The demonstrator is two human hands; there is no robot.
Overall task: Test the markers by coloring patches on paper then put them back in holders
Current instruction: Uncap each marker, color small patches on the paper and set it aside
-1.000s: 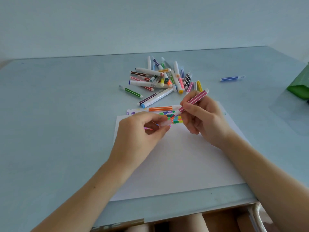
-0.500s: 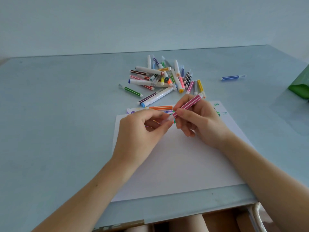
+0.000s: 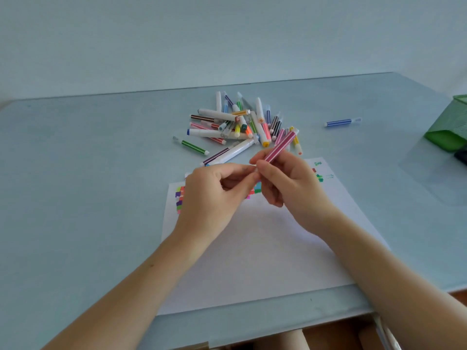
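- Two hands meet above the paper (image 3: 252,248), which lies on the near edge of the worktop (image 3: 75,198), its far part carrying small coloured patches.
- The left hand (image 3: 212,198) has its fingertips curled together at the near end of the pink marker; it looks to be pinching the cap there, though the cap itself is hidden between the fingers.
- The right hand (image 3: 288,183) grips the pink marker (image 3: 279,147) by its lower barrel, thumb and fingers wrapped round it, the free end slanting up and away to the far right.
- My reading is that the cap is being pushed on or pulled off. Either way it goes best with cap and barrel kept in one straight line, pressing along the marker and not across it, and with the tip held clear of the paper.
- Beyond the hands lies the pile of markers (image 3: 240,125), loose and crossing one another, not yet in any holder.
- Far right, a blue marker (image 3: 341,122) lies alone, well apart from the pile.
- At the right edge sits a green holder (image 3: 449,130), only partly in view.
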